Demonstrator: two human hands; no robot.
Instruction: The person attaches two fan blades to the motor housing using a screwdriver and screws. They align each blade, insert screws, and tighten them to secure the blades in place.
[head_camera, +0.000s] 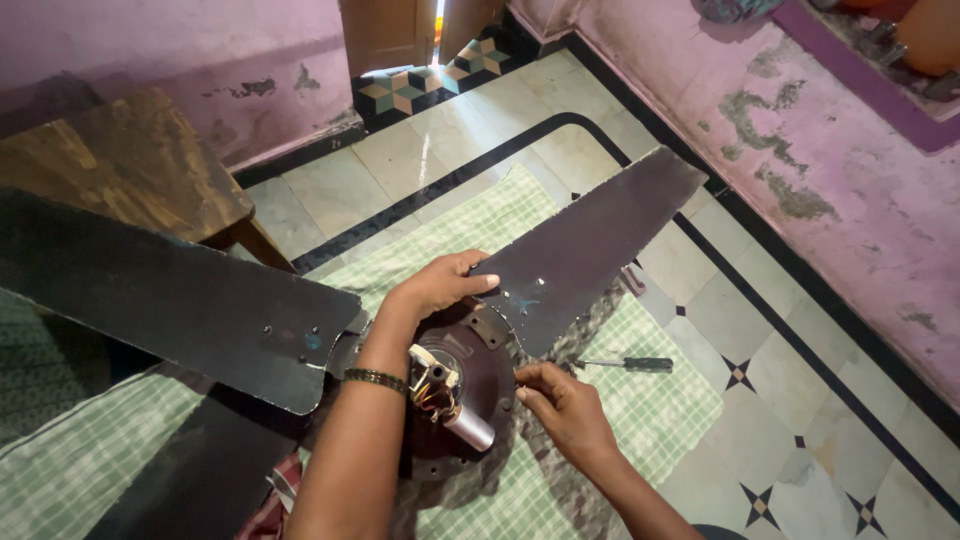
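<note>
In the head view, a dark brown ceiling fan lies on a green checked cloth (660, 400) that is spread on the tiled floor (800, 340). The round motor housing (480, 375) of the fan is in the near middle of the scene, with a short metal shaft (468, 427) and a bundle of coloured wires (432, 385) coming out of its centre.

The left hand (440, 285) lies flat on the inner end of the far right blade (590, 240), just where this blade meets the motor housing. The fingers are stretched and pressed on the blade surface; they do not close around anything. A dark bangle (375, 378) sits on the left wrist.

The right hand (565, 405) is at the right edge of the motor housing, below the same blade. Its fingertips (522, 388) are pinched together against the rim, but I cannot tell if something small is held between them.

A second blade (170, 290) reaches to the left, and a third one (200, 470) goes to the near left corner.

A screwdriver (625, 364) with a black handle lies on the cloth, just to the right of the right hand and apart from it. A wooden table (130, 160) stands at the far left, near the pink wall (850, 200).
</note>
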